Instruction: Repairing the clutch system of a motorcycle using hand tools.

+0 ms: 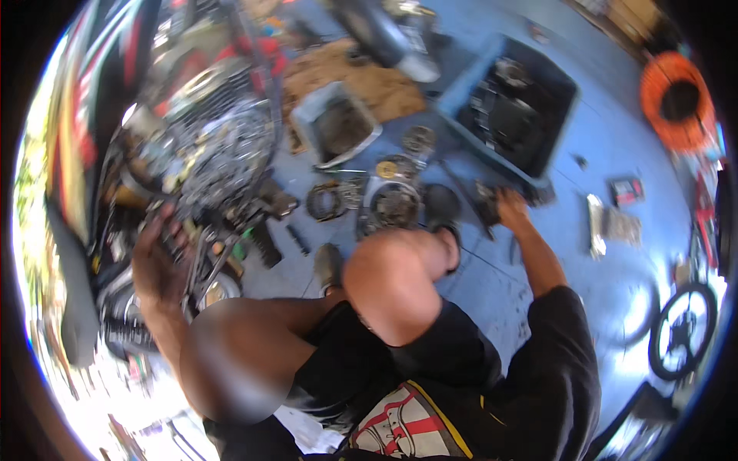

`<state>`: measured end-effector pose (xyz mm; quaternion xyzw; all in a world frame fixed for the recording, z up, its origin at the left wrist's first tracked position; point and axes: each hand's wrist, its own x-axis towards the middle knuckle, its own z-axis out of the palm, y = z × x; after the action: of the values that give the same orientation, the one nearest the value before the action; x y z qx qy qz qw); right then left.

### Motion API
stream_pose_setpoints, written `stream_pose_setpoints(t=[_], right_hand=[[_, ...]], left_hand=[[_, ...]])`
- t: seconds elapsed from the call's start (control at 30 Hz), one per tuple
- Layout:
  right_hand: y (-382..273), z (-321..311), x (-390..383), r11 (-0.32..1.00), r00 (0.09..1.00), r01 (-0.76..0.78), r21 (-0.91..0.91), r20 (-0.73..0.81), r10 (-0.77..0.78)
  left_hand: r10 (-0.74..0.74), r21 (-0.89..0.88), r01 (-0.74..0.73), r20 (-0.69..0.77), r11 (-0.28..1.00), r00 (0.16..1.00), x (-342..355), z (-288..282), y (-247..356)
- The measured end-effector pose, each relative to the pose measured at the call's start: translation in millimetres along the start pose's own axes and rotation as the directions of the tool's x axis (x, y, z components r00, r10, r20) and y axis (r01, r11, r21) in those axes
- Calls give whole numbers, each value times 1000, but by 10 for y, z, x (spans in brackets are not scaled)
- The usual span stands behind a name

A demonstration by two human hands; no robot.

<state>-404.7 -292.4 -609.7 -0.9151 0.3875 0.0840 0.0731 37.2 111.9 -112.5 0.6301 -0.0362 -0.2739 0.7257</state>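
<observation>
My right hand (511, 207) reaches down to the floor beside the blue-grey bin (567, 100), at a dark metal part (484, 206). Blur hides whether its fingers grip that part. On the left, my left hand (160, 257) is raised with fingers stretched out, next to the tubes and greasy parts of a partly stripped motorcycle (204, 253). Between my feet and the bin lies an opened engine casing (394, 203) with a round cavity. Beside it are a dark ring-shaped part (326, 201) and a round metal gear-like part (418, 141).
A grey square tub (372, 132) stands on brown cardboard (392, 88). The bin holds dark metal parts. Packaged pieces (615, 225) lie on the blue floor at right, with an orange coil (676, 101) and a black wheel (683, 332) farther right. A black-handled tool (265, 246) lies left.
</observation>
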Motion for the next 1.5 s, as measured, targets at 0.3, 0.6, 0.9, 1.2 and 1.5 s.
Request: stream_pose_setpoints(t=[0.3,0.6,0.9,1.2,1.5], right_hand=[[130,-384,-261,985,989,83,148,106,-100],[-904,-2448,-1051,756,754,319,572,-636,164],[-2420,-4593,-1604,577,450,796,184,-817,-361],[-3419,-4567,-1341,438,395,895,83,-601,-695],[-3462,-4088,-531,509,351,828,-235,-490,-798]], left_hand=[[226,-281,-216,4,935,974,-323,230,191],[220,-536,-107,151,837,964,-532,222,201],[199,-512,-31,277,858,940,-1077,817,218],[93,-520,-28,99,854,991,-646,686,-105],[-174,-385,190,76,903,982,497,563,-893]])
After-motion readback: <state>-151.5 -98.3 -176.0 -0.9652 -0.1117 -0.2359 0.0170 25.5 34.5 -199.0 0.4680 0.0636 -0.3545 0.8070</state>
